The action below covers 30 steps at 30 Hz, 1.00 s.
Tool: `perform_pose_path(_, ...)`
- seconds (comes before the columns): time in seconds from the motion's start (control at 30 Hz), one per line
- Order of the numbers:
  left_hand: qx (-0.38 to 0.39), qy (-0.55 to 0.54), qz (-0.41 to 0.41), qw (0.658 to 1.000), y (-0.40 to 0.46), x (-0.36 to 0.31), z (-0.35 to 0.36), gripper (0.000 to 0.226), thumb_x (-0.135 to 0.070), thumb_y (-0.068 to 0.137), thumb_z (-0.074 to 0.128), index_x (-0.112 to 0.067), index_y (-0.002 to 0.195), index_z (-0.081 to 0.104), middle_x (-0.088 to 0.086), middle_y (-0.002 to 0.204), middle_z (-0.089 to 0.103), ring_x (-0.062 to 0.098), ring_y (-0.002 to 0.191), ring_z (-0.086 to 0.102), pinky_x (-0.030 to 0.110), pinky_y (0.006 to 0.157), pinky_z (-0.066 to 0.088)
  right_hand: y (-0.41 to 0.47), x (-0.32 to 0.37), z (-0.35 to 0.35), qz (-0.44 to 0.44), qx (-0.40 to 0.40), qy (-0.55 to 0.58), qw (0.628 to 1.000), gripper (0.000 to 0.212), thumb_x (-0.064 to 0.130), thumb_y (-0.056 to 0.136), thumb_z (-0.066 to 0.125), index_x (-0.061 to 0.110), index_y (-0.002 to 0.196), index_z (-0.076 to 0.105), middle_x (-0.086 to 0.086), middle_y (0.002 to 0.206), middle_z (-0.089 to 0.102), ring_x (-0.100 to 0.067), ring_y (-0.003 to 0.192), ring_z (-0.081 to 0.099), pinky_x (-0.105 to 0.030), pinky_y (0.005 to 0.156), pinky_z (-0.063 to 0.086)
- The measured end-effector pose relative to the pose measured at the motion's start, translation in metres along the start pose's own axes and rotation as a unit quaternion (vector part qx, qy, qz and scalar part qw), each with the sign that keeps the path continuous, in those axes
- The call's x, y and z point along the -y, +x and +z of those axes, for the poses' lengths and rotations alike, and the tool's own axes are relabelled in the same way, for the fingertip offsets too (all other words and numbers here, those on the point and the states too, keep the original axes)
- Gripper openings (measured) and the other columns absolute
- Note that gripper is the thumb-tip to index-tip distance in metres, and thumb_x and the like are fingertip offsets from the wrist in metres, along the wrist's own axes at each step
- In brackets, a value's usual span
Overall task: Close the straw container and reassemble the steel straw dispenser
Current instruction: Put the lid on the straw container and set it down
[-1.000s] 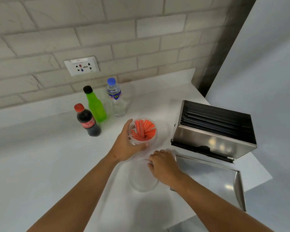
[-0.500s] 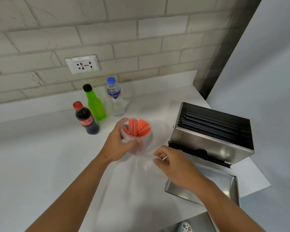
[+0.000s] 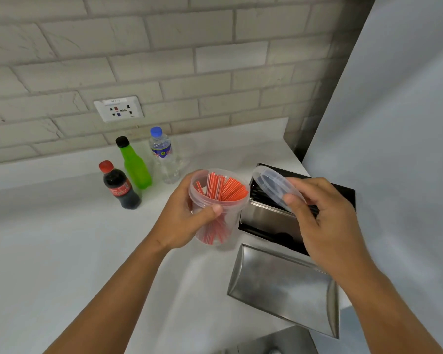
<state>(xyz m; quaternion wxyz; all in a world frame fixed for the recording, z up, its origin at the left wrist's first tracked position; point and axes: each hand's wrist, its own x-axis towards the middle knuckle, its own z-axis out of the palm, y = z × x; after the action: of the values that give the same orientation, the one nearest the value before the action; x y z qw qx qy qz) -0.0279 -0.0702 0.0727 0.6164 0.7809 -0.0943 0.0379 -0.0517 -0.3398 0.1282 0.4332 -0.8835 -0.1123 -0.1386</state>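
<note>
My left hand (image 3: 187, 215) grips a clear plastic straw container (image 3: 219, 215) full of red striped straws, held above the white counter. Its mouth is uncovered. My right hand (image 3: 322, 221) holds the clear round lid (image 3: 273, 185) tilted in the air, just right of the container's rim and apart from it. Behind my right hand stands the steel straw dispenser body (image 3: 266, 215), open on top with dark straws inside. Its flat steel cover (image 3: 284, 287) lies loose on the counter in front of it.
A cola bottle (image 3: 119, 186), a green bottle (image 3: 133, 164) and a water bottle (image 3: 165, 157) stand at the back left. A wall socket (image 3: 118, 108) sits in the brick wall. A grey panel (image 3: 394, 123) rises at the right. The counter edge runs beside the steel cover.
My right hand picked the lid up off the counter and raised it beside the container. My left hand lifted the container up and toward me.
</note>
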Motion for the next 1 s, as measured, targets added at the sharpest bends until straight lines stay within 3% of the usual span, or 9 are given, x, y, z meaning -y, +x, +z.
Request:
perform_pose_path(0.13, 0.03, -0.005, 0.004, 1.0, 0.001, -0.014, 0.025, 0.088, -0.055, 0.071, 0.078, -0.017, 0.144, 0.047, -0.003, 0.131, 0.064, 0.014, 0.121, 0.065, 0.025, 0.101, 0.052, -0.003, -0.009, -0.004, -0.021, -0.016, 0.019, 0.999, 0.034, 0.034, 0.1, 0.056, 0.018, 0.125, 0.071, 0.005, 0.115, 0.067, 0.003, 0.11, 0.06, -0.004, 0.089, 0.042)
perform_pose_path(0.27, 0.043, -0.019, -0.014, 0.999, 0.0, -0.029, 0.06, 0.092, -0.079, 0.064, 0.076, -0.029, 0.136, 0.049, -0.015, 0.12, 0.065, 0.01, 0.113, 0.066, 0.021, 0.092, 0.052, -0.017, -0.028, -0.008, -0.009, 0.012, 0.068, 0.998, 0.031, 0.032, 0.101, 0.059, 0.017, 0.127, 0.068, 0.013, 0.128, 0.066, -0.011, 0.112, 0.066, -0.022, 0.092, 0.054)
perform_pose_path(0.33, 0.044, -0.036, -0.022, 0.998, -0.001, -0.029, 0.068, 0.088, -0.077, 0.066, 0.076, -0.03, 0.135, 0.049, -0.018, 0.118, 0.066, 0.01, 0.112, 0.067, 0.023, 0.091, 0.053, -0.024, -0.029, -0.004, 0.009, 0.037, 0.111, 0.993, 0.028, 0.032, 0.103, 0.058, 0.023, 0.128, 0.065, 0.019, 0.123, 0.069, -0.017, 0.102, 0.07, -0.025, 0.087, 0.056)
perform_pose_path(0.43, 0.04, -0.049, -0.033, 0.997, -0.007, -0.027, 0.077, 0.083, -0.072, 0.07, 0.077, -0.028, 0.135, 0.05, -0.014, 0.121, 0.067, 0.016, 0.114, 0.067, 0.026, 0.091, 0.054, -0.033, -0.031, -0.003, 0.02, 0.063, 0.159, 0.985, 0.032, 0.027, 0.103, 0.056, 0.022, 0.134, 0.062, 0.016, 0.122, 0.072, -0.01, 0.117, 0.068, -0.027, 0.096, 0.056)
perform_pose_path(0.57, 0.051, -0.068, -0.054, 0.995, -0.017, -0.024, 0.085, 0.078, -0.07, 0.075, 0.075, -0.027, 0.136, 0.051, -0.003, 0.125, 0.068, 0.022, 0.116, 0.067, 0.031, 0.093, 0.055, -0.04, -0.031, -0.002, 0.027, 0.11, 0.193, 0.975, 0.041, 0.028, 0.1, 0.059, 0.022, 0.141, 0.057, 0.016, 0.124, 0.07, -0.007, 0.121, 0.066, -0.018, 0.096, 0.053)
perform_pose_path(0.67, 0.073, -0.071, -0.046, 0.994, -0.019, -0.023, 0.09, 0.079, -0.068, 0.082, 0.068, -0.021, 0.142, 0.048, 0.005, 0.131, 0.065, 0.025, 0.123, 0.064, 0.03, 0.099, 0.053, -0.042, -0.033, 0.0, 0.019, 0.121, 0.18, 0.976, 0.048, 0.033, 0.096, 0.066, 0.023, 0.142, 0.055, 0.014, 0.131, 0.066, -0.01, 0.128, 0.061, -0.026, 0.102, 0.053)
perform_pose_path(0.8, 0.103, -0.04, -0.034, 0.993, -0.019, -0.027, 0.091, 0.094, -0.076, 0.084, 0.053, -0.014, 0.151, 0.038, -0.004, 0.138, 0.06, 0.019, 0.131, 0.059, 0.022, 0.102, 0.049, -0.042, -0.035, 0.0, 0.005, 0.119, 0.185, 0.976, 0.046, 0.028, 0.095, 0.069, 0.021, 0.139, 0.057, 0.011, 0.132, 0.066, -0.015, 0.129, 0.061, -0.029, 0.103, 0.053)
perform_pose_path(0.93, 0.119, -0.021, -0.041, 0.992, -0.019, -0.026, 0.089, 0.093, -0.077, 0.088, 0.042, -0.014, 0.156, 0.031, -0.001, 0.143, 0.058, 0.026, 0.134, 0.057, 0.04, 0.109, 0.05, -0.042, -0.037, 0.0, -0.024, 0.147, 0.167, 0.975, 0.043, 0.023, 0.098, 0.066, 0.017, 0.139, 0.057, 0.009, 0.135, 0.064, -0.017, 0.13, 0.06, -0.028, 0.103, 0.052)
perform_pose_path(1.0, 0.129, -0.019, -0.048, 0.99, -0.017, -0.028, 0.088, 0.086, -0.073, 0.091, 0.038, -0.021, 0.158, 0.025, -0.02, 0.142, 0.056, 0.013, 0.136, 0.055, 0.026, 0.107, 0.048, -0.041, -0.04, -0.001, -0.022, 0.159, 0.167, 0.973, 0.043, 0.023, 0.099, 0.065, 0.018, 0.141, 0.056, 0.011, 0.136, 0.063, -0.016, 0.13, 0.06, -0.027, 0.102, 0.053)
